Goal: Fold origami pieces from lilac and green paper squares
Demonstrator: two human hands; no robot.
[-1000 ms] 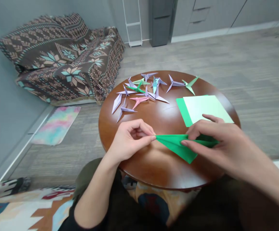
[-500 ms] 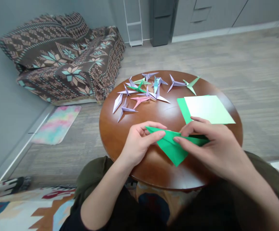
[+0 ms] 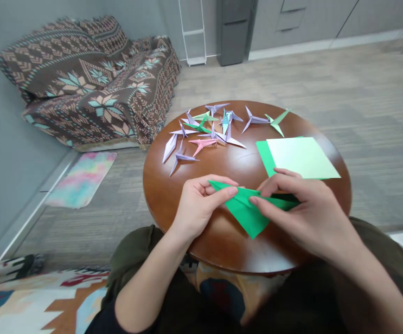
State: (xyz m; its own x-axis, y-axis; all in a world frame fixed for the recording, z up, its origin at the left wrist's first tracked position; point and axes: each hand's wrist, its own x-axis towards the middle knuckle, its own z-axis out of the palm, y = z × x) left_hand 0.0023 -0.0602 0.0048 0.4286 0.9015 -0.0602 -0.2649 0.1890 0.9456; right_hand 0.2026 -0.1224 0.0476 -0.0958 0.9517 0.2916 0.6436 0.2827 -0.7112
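Observation:
A partly folded sheet of green origami paper (image 3: 248,215) is held between both hands above the near half of the round table, one corner pointing down toward me. My left hand (image 3: 201,204) pinches its left point, thumb on top and fingers behind. On the other side, my right hand (image 3: 298,204) grips the upper edge between thumb and index finger, and hides part of the right flap. Just beyond the right hand lies a stack of square paper (image 3: 300,155), pale green on top with a darker green sheet (image 3: 264,157) showing at its left.
Several folded paper cranes, mostly purple, lie toward the back of the brown table (image 3: 173,199), including a pink one (image 3: 203,143) and a light green one (image 3: 278,123). A covered sofa (image 3: 100,88) stands at the left, with a pastel mat (image 3: 83,178) before it.
Both hands and the green paper have shifted very slightly to the left. Each hand keeps its pinch, and the paper's folded shape looks almost the same.

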